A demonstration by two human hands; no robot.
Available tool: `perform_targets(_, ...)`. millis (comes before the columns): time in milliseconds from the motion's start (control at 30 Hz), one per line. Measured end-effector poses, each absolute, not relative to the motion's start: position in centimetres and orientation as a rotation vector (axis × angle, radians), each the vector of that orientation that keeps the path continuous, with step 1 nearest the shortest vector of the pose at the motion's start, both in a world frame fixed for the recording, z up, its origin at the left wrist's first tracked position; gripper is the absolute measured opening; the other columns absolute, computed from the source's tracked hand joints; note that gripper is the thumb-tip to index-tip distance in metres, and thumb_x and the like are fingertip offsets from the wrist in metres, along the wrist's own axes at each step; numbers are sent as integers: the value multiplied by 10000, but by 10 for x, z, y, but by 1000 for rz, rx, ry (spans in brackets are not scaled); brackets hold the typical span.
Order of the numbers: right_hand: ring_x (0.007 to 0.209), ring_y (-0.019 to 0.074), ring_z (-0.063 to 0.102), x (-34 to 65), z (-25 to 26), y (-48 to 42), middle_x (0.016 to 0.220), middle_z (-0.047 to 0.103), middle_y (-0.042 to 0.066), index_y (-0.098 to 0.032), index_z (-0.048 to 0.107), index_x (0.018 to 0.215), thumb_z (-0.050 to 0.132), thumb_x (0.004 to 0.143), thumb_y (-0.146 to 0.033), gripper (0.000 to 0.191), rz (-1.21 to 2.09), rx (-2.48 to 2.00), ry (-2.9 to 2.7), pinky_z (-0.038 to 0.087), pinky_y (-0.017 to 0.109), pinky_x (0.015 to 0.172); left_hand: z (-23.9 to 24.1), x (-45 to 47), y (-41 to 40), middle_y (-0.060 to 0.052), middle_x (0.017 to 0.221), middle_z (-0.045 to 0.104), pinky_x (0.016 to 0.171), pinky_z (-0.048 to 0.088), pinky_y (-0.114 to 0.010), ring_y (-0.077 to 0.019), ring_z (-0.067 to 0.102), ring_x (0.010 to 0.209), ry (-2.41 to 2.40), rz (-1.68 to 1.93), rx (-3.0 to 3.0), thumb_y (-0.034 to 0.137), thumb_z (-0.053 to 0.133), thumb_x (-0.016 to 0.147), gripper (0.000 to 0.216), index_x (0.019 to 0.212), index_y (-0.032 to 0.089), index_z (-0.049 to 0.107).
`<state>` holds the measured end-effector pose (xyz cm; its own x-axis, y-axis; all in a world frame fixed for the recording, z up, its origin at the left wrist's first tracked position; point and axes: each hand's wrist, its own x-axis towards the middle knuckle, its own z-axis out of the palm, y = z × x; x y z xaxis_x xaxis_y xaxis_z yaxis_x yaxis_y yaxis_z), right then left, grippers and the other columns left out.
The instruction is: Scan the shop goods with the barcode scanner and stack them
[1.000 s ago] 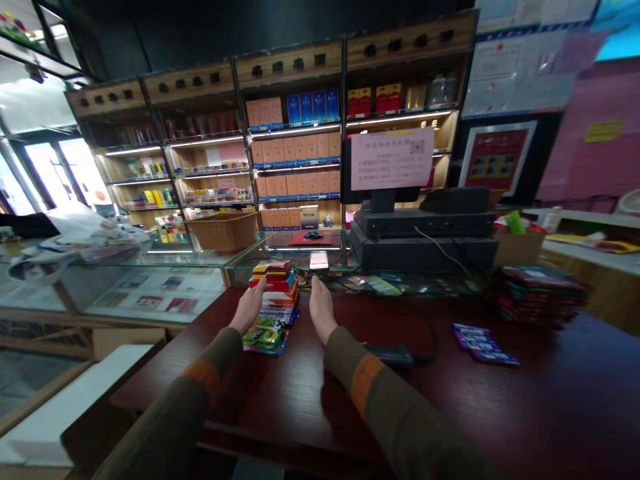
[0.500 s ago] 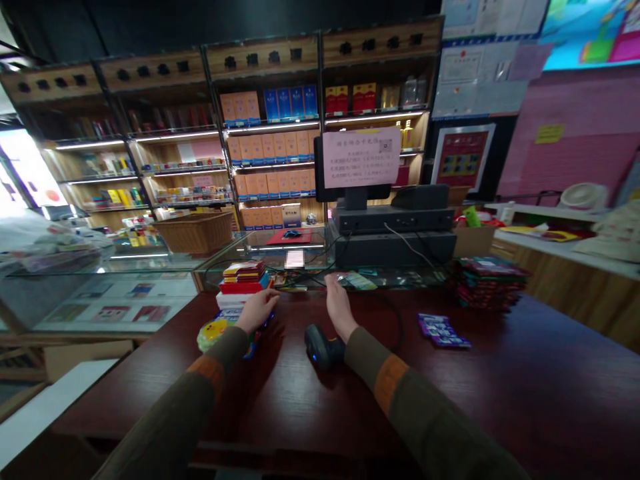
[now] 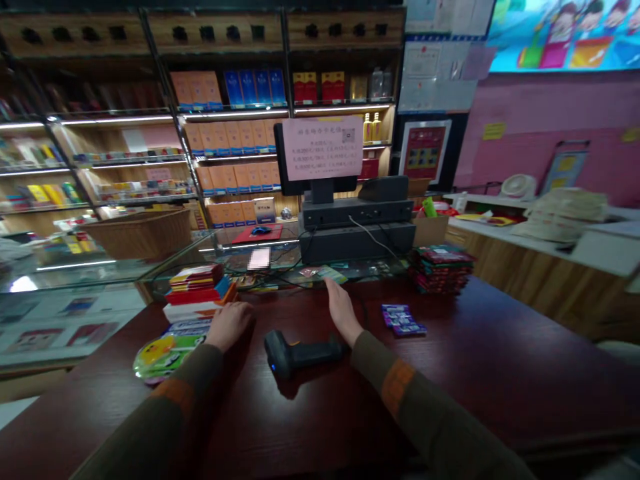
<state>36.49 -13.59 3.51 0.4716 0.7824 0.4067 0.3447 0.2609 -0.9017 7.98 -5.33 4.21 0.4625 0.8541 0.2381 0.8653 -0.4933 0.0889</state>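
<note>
My left hand (image 3: 231, 325) rests at the right side of a pile of red and white packs (image 3: 195, 293), fingers slightly bent, with nothing visible in them. Under and beside its wrist lie a blue-white packet, partly hidden, and a clear pack with a yellow duck and green parts (image 3: 163, 353). My right hand (image 3: 344, 310) is held edge-on over the table, its fingers stretched out and holding nothing. Between my forearms a black barcode scanner (image 3: 300, 357) lies on its side with a small blue light. Purple packets (image 3: 403, 320) lie flat to the right of my right hand.
A stack of dark red and green packs (image 3: 443, 270) stands at the table's back right. Behind the dark wooden table (image 3: 500, 373) are a glass counter, a cash register (image 3: 357, 230) with a pink notice (image 3: 324, 148), and a wicker basket (image 3: 143, 233).
The view has turned right, so things sit further left. My left hand has come nearer the pile's front right side. The scanner's handle now shows clear of my right wrist.
</note>
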Motion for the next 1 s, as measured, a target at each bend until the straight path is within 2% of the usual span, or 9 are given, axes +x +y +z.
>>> perform_targets(300,1239,239,594,440,28,-164,1272,684,132,-145,704,1173,339,980,-477,530,274,-1434,-1102,387,383,1117,43,132,-32,-60,1152,742,909,494,-345,-275,675,1069,-1463,-470,-2846,398,438,851,383,1066,264,725)
perform_targets(467,1248,239,587,480,21,-179,1294,672,136,-141,697,1186,349,976,-477,527,228,-1496,-1083,378,395,1128,48,169,-31,-50,1121,751,946,487,-337,-268,682,1050,-1439,-542,-2963,433,467,808,408,1067,254,726)
perform_targets(600,1273,242,572,510,14,-191,1312,667,112,-175,701,1184,424,955,-492,479,203,-1538,-1061,365,416,1144,55,198,-39,-58,1086,758,918,496,-330,-267,683,1029,-1388,-575,-3067,435,476,798,415,1068,246,728)
perform_targets(800,1296,258,556,543,3,-206,1324,654,142,-143,694,1196,443,939,-479,492,168,-1629,-1042,345,433,1157,69,240,-53,-67,1075,758,929,485,-342,-279,682,1022,-1280,-511,-3152,394,525,787,353,1028,252,741)
perform_targets(1000,1196,251,624,554,-1,-212,1247,703,114,-180,719,1152,496,913,-417,404,154,-1651,-1049,407,421,1099,71,277,-63,-51,1076,759,957,474,-333,-266,678,1035,-1204,-487,-3194,348,556,791,309,1019,271,750)
